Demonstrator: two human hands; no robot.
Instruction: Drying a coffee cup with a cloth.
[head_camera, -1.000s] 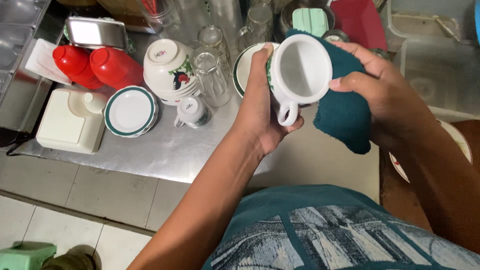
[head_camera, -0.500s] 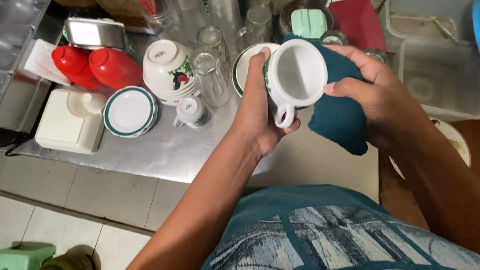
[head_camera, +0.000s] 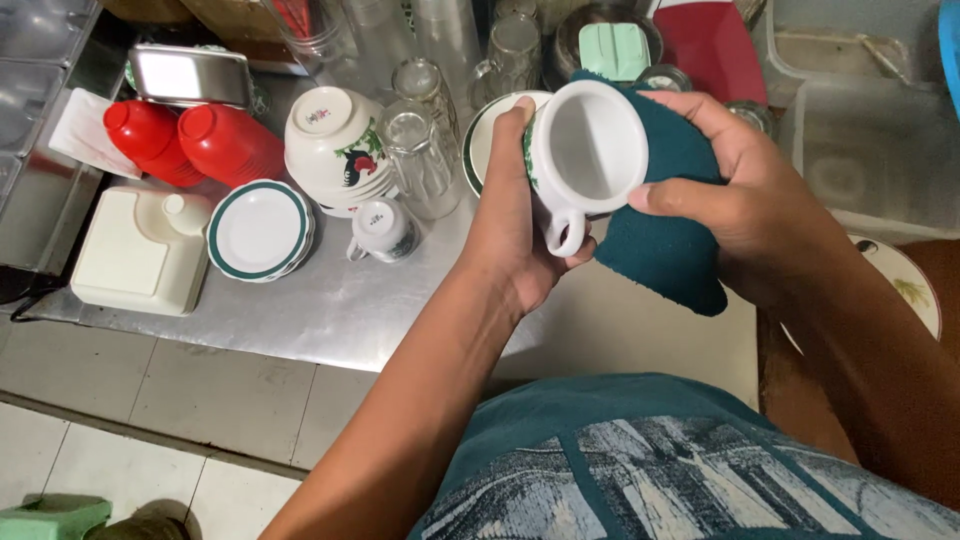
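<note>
A white cup (head_camera: 590, 150) with a handle is held over the steel counter (head_camera: 340, 310), its mouth turned toward me. My left hand (head_camera: 510, 230) grips the cup's side, thumb near the handle. My right hand (head_camera: 740, 190) presses a dark teal cloth (head_camera: 670, 240) against the cup's far side and wraps under it. The cup's inside looks bare and white.
On the counter stand a stack of white bowls with a rooster print (head_camera: 335, 150), green-rimmed saucers (head_camera: 258, 228), a small cup (head_camera: 382, 228), several drinking glasses (head_camera: 420, 150), two red bottles (head_camera: 195, 140), a cream plastic box (head_camera: 135, 255) and a clear tub (head_camera: 870, 150).
The cup has tilted slightly and shifted a little to the left in my hands; the cloth stays pressed against its side.
</note>
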